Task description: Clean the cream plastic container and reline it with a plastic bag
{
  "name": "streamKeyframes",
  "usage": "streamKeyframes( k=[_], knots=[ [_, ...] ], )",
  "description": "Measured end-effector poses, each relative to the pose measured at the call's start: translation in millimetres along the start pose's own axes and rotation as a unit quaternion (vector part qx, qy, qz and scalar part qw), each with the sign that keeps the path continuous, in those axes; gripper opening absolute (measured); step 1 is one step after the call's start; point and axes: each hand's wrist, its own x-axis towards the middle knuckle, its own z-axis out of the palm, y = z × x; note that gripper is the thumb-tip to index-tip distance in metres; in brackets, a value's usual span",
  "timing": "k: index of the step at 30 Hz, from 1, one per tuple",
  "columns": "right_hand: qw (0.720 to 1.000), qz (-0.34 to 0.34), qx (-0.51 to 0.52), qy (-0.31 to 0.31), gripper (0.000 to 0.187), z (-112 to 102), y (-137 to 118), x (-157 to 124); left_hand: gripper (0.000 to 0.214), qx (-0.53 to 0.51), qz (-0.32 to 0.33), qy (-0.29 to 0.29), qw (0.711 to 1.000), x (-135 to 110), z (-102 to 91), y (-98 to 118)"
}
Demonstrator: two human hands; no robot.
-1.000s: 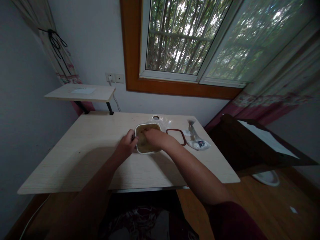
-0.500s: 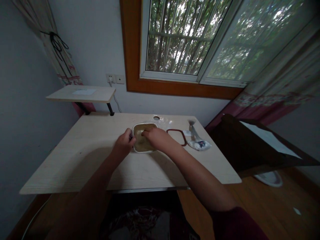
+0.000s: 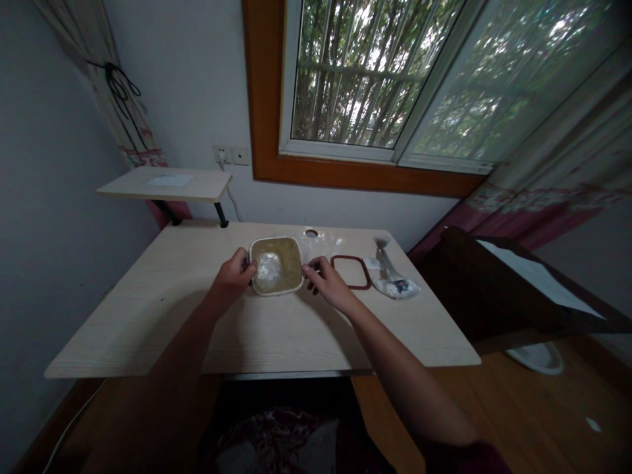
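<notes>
A squarish container (image 3: 277,283) with a white rim and tan inner walls is tilted toward me above the table, its bottom shiny and silvery-clear. My left hand (image 3: 234,271) grips its left side, thumb over the rim. At the right rim, my right hand (image 3: 323,280) has thumb and forefinger pinched on the edge, the other fingers curled below. Whether a thin film is also between those fingertips is too small to tell. Just right of that hand lies a reddish-brown rounded-square ring (image 3: 368,275).
Beyond the ring is a knotted clear plastic bag (image 3: 396,287) with whitish contents, beside a small white paper (image 3: 372,263). Clear plastic (image 3: 328,242) lies near the cable hole (image 3: 311,233). A raised shelf (image 3: 197,187) stands at the table's back left.
My right hand has come out of the container's inside to its right rim. The container, in my left hand, has shifted slightly left and up, and its shiny bottom now shows.
</notes>
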Motion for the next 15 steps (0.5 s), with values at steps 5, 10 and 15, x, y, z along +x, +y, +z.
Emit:
streamKeyframes(
  k=[5,10,15],
  knots=[
    [0.975,0.038,0.220,0.014,0.045,17.3,22.1,7.0,0.023,-0.021,0.003,-0.010,1.000,6.4,-3.1,-10.7],
    [0.954,0.024,0.298,0.001,0.040,24.3,29.7,16.9,0.024,-0.062,-0.003,-0.032,0.998,12.2,-4.3,-21.7],
    [0.944,-0.004,0.330,-0.009,0.031,30.1,34.9,23.1,0.024,-0.072,-0.002,-0.045,0.996,13.8,-8.0,-22.8]
  ],
)
